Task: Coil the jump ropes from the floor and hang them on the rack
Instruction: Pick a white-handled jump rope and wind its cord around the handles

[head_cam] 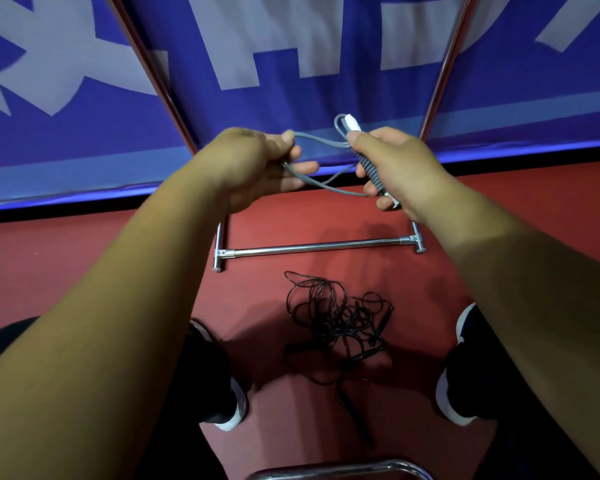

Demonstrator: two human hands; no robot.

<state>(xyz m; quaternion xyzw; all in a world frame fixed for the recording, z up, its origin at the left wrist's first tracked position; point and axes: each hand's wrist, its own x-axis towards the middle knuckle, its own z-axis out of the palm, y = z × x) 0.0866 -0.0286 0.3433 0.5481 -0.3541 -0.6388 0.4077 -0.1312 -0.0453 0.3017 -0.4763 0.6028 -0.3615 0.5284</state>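
I hold a grey jump rope [321, 142] in front of me at chest height. My right hand [392, 168] grips its ribbed grey handle with a white tip, held upright and slightly tilted. My left hand [253, 164] pinches loops of the grey cord, which runs across to the handle. On the red floor between my feet lies a tangled heap of black jump ropes [340, 323] with black handles. The chrome rack [317, 246] stands just beyond the heap, its lower crossbar near the floor and two uprights rising past my hands.
A blue banner with large white lettering [291, 46] hangs behind the rack. My two dark shoes with white soles [227, 407] stand either side of the black heap. A curved chrome tube [336, 471] shows at the bottom edge.
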